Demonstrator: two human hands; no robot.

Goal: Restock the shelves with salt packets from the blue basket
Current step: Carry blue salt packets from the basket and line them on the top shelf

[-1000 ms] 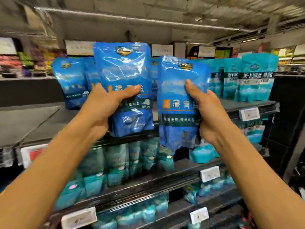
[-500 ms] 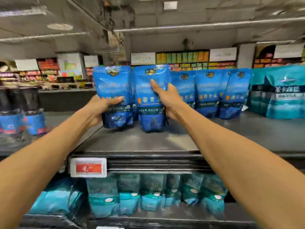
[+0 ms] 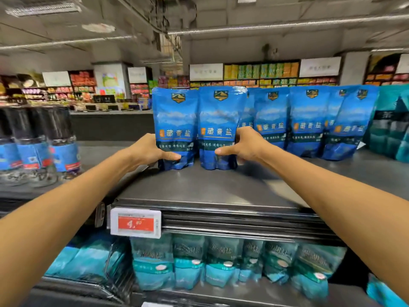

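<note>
Hands are gripping two glossy blue plastic salt pouches standing upright on the grey metal top shelf (image 3: 221, 187). The left hand (image 3: 148, 151) is curling its fingers round the left pouch (image 3: 176, 120), thumb pressing across its lower front. The right hand (image 3: 245, 145) is clasping the right pouch (image 3: 221, 116) likewise, fingers wrapping behind. Beyond the right fingers, more matching blue pouches (image 3: 307, 120) are standing in a row. Below both wrists, a red-and-white price tag (image 3: 135, 224) is hanging on the shelf edge.
</note>
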